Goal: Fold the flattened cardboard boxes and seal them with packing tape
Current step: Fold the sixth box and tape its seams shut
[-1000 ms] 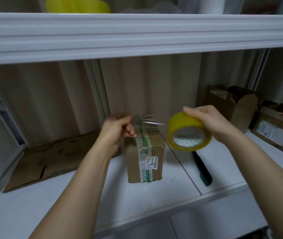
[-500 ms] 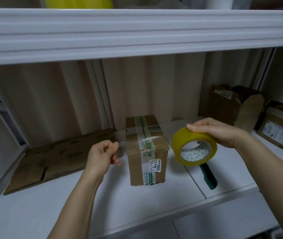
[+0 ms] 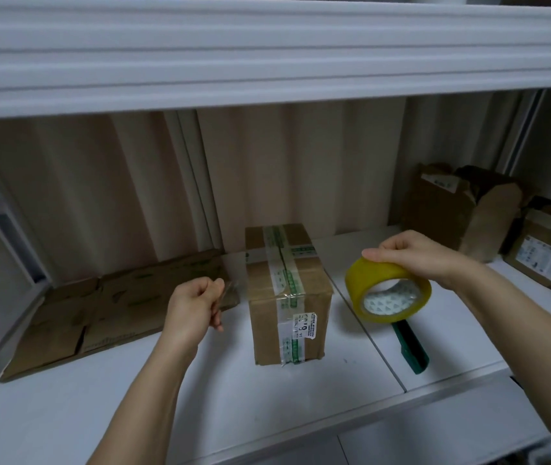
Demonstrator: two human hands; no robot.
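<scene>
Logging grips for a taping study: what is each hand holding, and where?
Right hand grips the tape roll over its top rim. Left hand pinches a clear tape strip by its end.

Lighting, as I read it: dim, cool, diffuse. Upper shelf (image 3: 267,55) brightest; recess beneath shaded. Soft shadows under cardboard box (image 3: 287,297). Wide-angle bowing at frame edges. Mild softness throughout; corners blurred. No harsh glare.

A wide white shelf board with moulded grooves (image 3: 267,55) spans the top of the frame. Below it, a beige ribbed wall panel (image 3: 301,169) fills the middle, split by a pale vertical post (image 3: 193,182). A white flat shelf surface (image 3: 106,411) covers the lower half, dimly lit.
</scene>
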